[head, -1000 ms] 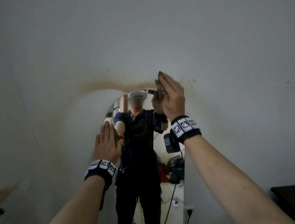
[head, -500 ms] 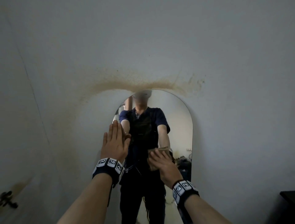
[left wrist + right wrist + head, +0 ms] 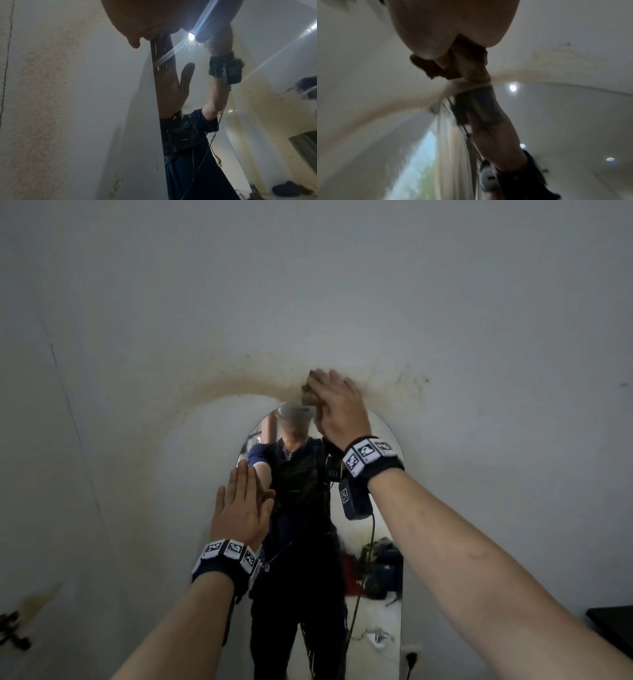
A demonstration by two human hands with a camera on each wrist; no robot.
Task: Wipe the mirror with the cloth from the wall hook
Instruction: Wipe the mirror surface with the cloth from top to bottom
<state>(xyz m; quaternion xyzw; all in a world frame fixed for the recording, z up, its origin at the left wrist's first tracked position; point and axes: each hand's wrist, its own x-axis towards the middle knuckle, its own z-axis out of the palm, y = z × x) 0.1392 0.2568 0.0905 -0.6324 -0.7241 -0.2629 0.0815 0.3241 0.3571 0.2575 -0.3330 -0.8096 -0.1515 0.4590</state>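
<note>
Cloth (image 3: 310,392): brown, seen mottled with tan folds (image 3: 471,63).
Wall (image 3: 308,285): pale grey-white; a brownish-yellow stain is spread in an arc over the mirror top.
Mirror (image 3: 383,529): silvery, frameless; dark navy clothing is reflected, with a red patch low down.
Left wristband (image 3: 226,559): dark navy, edged with white squares printed in black marker patterns.
Right wristband (image 3: 371,458): dark navy, same black-on-white marker squares.
Furniture edge (image 3: 613,625): black.
</note>
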